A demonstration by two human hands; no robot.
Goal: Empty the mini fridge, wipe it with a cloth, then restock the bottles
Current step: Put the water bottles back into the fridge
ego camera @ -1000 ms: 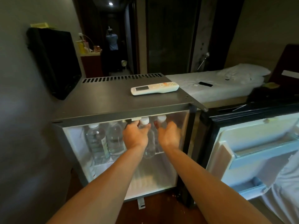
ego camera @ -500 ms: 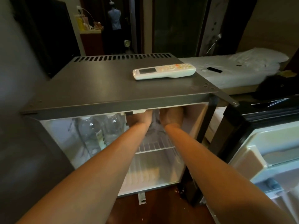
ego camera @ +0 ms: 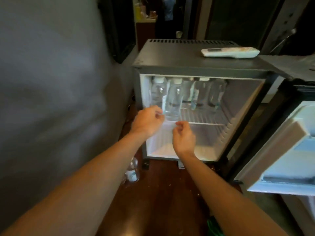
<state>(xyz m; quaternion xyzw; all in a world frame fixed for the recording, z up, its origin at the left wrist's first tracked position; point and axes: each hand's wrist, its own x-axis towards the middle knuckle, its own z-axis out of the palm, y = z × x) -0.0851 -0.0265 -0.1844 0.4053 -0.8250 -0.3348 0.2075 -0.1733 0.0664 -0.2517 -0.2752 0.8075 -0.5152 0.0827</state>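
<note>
The mini fridge (ego camera: 196, 68) stands open on the floor. Several clear water bottles with white caps stand in a row on its wire shelf (ego camera: 204, 118); the nearest bottle (ego camera: 173, 99) is at the front left. My left hand (ego camera: 147, 120) hovers just left of that bottle with fingers loosely curled and holds nothing. Lower, in front of the shelf edge, my right hand (ego camera: 184, 138) is also loosely curled with nothing in it. One more water bottle (ego camera: 132, 171) stands on the floor by the fridge's left front corner. No cloth is in view.
The fridge door (ego camera: 281, 150) hangs open at the right. A white remote control (ego camera: 230, 52) lies on the fridge top. A grey wall runs along the left. The floor is dark wood, with something green (ego camera: 213, 225) at the bottom edge.
Both hands have come out of the fridge and let go of the two bottles, which now stand at the right of the shelf. The view has pulled back and swung to the left.
</note>
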